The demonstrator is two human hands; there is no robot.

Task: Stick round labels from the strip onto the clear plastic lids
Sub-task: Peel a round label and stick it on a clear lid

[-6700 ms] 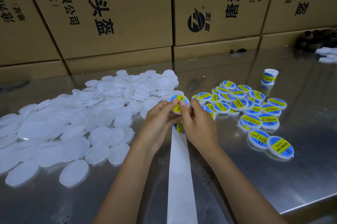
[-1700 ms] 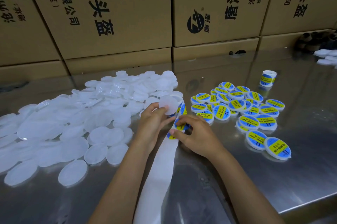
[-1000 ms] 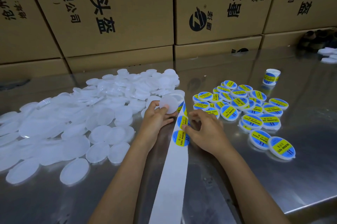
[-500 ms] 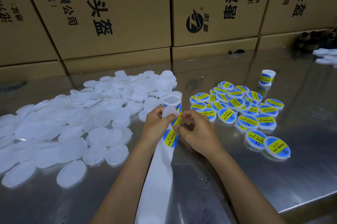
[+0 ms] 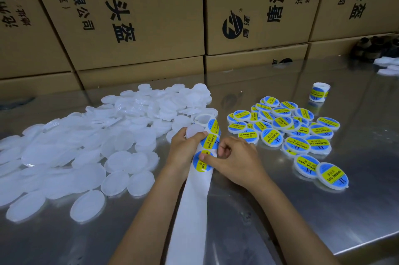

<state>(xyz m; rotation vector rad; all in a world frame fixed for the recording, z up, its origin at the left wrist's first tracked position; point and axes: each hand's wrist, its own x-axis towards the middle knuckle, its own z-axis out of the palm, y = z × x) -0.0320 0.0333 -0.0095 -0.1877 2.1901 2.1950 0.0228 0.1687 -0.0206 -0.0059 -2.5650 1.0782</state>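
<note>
Since approx half a sec ago the strip point(image 5: 191, 204) has been drawn toward the body, so the lowest label point(image 5: 202, 162) is now pinched for peeling by right hand point(image 5: 234, 160), w/ blank lid point(image 5: 194, 131) gripped in left hand point(image 5: 183, 152) above bench point(image 5: 302, 210), sticking judged next.

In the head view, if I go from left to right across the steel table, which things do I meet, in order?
Pile of plain clear lids → left hand holding one bare lid → label strip → right hand → heap of labelled lids → small label roll, farther back.
</note>
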